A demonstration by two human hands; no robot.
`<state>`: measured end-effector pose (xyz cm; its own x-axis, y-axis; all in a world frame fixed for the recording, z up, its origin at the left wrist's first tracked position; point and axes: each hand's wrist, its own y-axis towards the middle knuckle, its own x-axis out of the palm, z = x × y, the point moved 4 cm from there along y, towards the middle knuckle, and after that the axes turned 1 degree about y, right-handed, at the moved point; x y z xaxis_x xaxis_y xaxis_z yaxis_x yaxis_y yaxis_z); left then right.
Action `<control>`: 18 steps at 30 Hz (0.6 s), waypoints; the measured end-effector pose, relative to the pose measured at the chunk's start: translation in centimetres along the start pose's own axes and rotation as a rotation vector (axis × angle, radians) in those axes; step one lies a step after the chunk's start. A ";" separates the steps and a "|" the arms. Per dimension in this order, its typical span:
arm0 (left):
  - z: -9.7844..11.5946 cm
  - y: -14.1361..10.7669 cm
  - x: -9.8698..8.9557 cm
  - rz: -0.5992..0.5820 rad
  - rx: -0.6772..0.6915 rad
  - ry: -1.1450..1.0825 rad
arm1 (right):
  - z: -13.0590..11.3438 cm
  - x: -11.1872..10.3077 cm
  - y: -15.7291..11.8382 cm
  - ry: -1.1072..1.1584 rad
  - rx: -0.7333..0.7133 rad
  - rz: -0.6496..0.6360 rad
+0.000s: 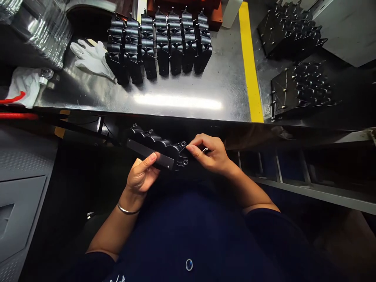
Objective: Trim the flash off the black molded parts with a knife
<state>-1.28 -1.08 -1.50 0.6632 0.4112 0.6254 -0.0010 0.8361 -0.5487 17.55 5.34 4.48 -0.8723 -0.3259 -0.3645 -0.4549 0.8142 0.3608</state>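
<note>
My left hand point(143, 172) grips a black moulded part point(152, 153), its thumb laid on the flat face and its fingers underneath. The part has a row of rounded ridges on top and ring-shaped lugs at its right end, and it is held tilted below the bench edge. Close beside the upper right lug, my right hand point(210, 152) is pinched, thumb against forefinger. A small shiny metal piece point(205, 150) shows within its curled fingers; its kind is too small to tell. Whatever lies between the fingertips is hidden.
Several similar black parts point(163, 47) stand in a row on the metal bench point(188, 88). White gloves point(91, 58) lie left of them. Past the yellow stripe point(251, 62) sit two black ridged blocks point(283, 92). A grey cabinet point(22, 196) stands at left.
</note>
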 end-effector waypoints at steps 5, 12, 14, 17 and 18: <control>-0.3 -0.2 0.1 -0.070 -0.038 -0.013 | 0.9 -0.2 -0.1 0.011 0.135 0.025; -0.2 -0.4 0.4 -0.102 -0.041 -0.051 | 0.3 0.3 -0.1 0.084 0.105 -0.165; -0.2 -0.3 0.1 0.003 -0.056 -0.111 | 0.1 0.5 0.1 0.101 0.075 -0.210; -0.3 -0.3 -0.4 0.054 -0.120 -0.116 | 0.4 0.0 0.4 0.169 0.112 -0.232; -0.3 -0.3 -0.5 0.032 -0.126 -0.094 | 0.5 -0.4 0.6 0.167 0.141 -0.195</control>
<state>-1.38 -1.62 -1.82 0.5915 0.4742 0.6521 0.0768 0.7719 -0.6311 17.71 6.23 4.41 -0.7936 -0.5478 -0.2648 -0.5977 0.7833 0.1709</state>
